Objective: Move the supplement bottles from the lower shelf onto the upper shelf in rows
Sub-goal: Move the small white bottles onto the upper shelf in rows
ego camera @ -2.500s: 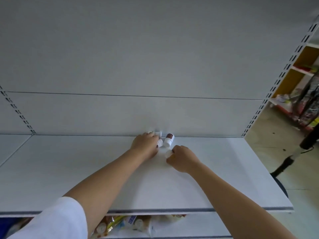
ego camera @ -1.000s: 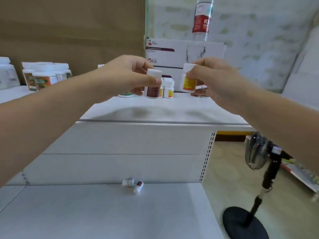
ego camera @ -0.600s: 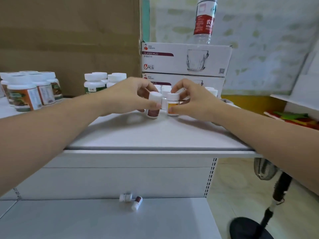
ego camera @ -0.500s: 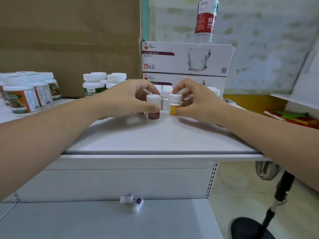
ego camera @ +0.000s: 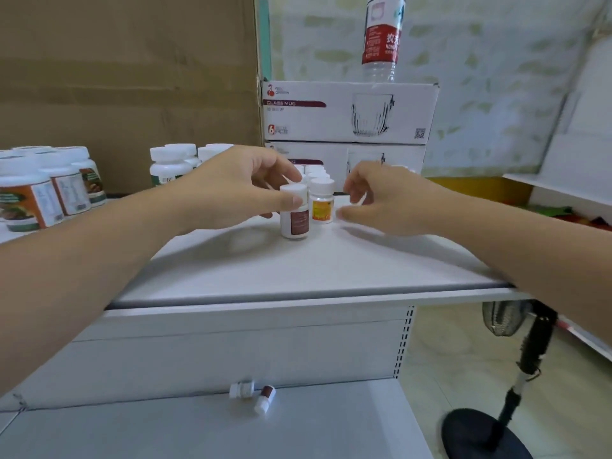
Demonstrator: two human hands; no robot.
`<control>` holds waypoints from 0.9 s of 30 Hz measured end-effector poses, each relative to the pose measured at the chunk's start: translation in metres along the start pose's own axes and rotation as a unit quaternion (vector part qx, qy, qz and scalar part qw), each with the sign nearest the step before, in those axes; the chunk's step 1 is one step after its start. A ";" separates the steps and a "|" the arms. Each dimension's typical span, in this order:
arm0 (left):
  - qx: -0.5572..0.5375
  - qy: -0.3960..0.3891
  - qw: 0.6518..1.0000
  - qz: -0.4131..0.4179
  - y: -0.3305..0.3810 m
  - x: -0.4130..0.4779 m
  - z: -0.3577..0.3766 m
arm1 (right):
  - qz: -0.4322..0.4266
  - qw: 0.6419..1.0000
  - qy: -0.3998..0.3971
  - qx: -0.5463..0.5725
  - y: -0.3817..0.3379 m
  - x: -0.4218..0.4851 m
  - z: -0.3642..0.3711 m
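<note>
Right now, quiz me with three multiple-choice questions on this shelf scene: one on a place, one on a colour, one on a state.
1. Where do the two unmoved bottles lie?
A) lower shelf
B) on the mug box
C) floor
2. What colour is the label on the bottle nearest the right hand?
A) blue
B) yellow
C) black
3. What is the left hand doing?
A) hanging idle
B) holding the brown-label bottle by its cap
C) gripping the water bottle

Answers: A, both lie tipped over by the back panel; B, its label is yellow, beside the open right hand; B, thumb and fingers close round the cap.
</note>
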State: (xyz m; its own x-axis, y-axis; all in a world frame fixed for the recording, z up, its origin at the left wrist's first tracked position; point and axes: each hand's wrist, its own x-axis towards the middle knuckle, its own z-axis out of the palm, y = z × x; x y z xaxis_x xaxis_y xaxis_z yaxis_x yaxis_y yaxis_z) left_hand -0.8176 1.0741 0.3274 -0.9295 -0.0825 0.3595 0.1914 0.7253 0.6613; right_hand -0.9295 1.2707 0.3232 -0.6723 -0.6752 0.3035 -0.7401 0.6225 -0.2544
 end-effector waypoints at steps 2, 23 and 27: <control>0.039 -0.014 0.999 0.028 0.013 0.000 -0.001 | -0.002 0.997 -0.054 -0.059 0.009 -0.010 -0.014; 0.312 -0.051 0.947 0.064 0.082 0.094 0.091 | -0.013 0.995 -0.096 -0.022 0.082 -0.058 -0.030; 0.302 -0.015 0.951 0.062 0.074 0.095 0.093 | -0.018 0.995 -0.091 -0.040 0.083 -0.058 -0.030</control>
State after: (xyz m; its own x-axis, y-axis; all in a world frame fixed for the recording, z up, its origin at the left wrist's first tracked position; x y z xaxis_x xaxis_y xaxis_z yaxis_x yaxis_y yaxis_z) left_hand -0.9205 1.1834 0.3497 -0.9219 0.0429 0.3850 0.0928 0.9894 0.1120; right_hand -0.9509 1.3735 0.3123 -0.6425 -0.7536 0.1388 -0.7652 0.6210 -0.1700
